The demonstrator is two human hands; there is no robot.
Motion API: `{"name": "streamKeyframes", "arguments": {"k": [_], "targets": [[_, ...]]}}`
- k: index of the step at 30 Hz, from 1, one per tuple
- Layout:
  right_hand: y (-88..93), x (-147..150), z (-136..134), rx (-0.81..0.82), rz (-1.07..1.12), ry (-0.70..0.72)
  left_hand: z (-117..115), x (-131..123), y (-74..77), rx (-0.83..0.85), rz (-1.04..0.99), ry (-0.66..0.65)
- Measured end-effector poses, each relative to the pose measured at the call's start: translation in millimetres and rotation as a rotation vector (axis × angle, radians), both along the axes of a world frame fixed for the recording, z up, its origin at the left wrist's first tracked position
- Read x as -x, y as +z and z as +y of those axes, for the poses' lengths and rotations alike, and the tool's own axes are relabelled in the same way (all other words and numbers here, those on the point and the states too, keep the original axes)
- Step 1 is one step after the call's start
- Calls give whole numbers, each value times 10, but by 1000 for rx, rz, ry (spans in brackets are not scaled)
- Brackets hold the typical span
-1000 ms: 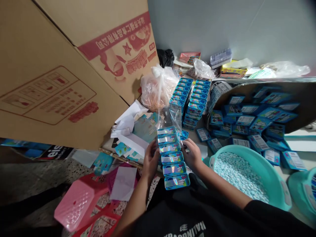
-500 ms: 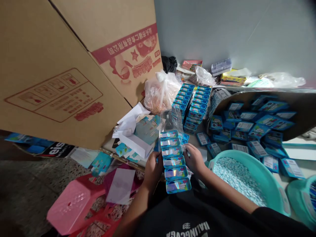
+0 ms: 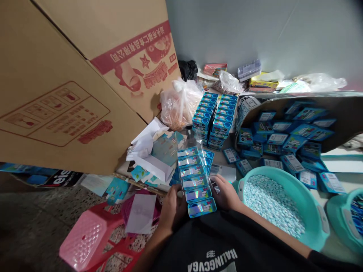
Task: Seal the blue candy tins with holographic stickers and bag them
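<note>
My left hand (image 3: pixel 172 206) and my right hand (image 3: pixel 227 194) grip the two sides of a row of several small blue boxes (image 3: pixel 194 178) with shiny holographic lids. The row runs away from my chest and sits partly inside a clear plastic sleeve (image 3: pixel 195 141) at its far end. Both hands are closed around the near end of the row. Two neat stacks of the same blue boxes (image 3: pixel 217 115) stand further back on the table.
A teal basin of pale blue-white pellets (image 3: pixel 273 206) lies right of my hands; another teal basin (image 3: pixel 344 217) is at the far right. Loose blue boxes spill from a dark container (image 3: pixel 292 132). A large cardboard carton (image 3: pixel 70 87) looms left, a pink stool (image 3: pixel 90 236) below it.
My hands have slid back along the row toward my chest, from its middle to its near end. The row stays lined up in the sleeve.
</note>
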State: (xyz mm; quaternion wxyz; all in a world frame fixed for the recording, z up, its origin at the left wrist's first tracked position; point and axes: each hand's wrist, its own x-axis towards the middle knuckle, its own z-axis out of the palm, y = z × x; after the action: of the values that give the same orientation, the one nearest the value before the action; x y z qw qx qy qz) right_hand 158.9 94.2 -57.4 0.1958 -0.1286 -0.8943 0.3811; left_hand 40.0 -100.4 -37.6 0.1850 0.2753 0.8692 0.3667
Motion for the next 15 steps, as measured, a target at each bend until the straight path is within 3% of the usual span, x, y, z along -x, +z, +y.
{"name": "streamKeyframes", "arguments": {"k": [3, 8, 12, 15], "targets": [[3, -22, -5, -18, 28, 3, -54, -3, -22, 22, 69, -59], [-145, -353, -2, -48, 89, 89, -387, -128, -218, -51, 300, -331], [-171, -495, 57, -45, 70, 177, -524, -207, -288, 29, 212, -344], [-31, -462, 122, 32, 58, 311, -504, -208, -180, -33, 102, -291]]}}
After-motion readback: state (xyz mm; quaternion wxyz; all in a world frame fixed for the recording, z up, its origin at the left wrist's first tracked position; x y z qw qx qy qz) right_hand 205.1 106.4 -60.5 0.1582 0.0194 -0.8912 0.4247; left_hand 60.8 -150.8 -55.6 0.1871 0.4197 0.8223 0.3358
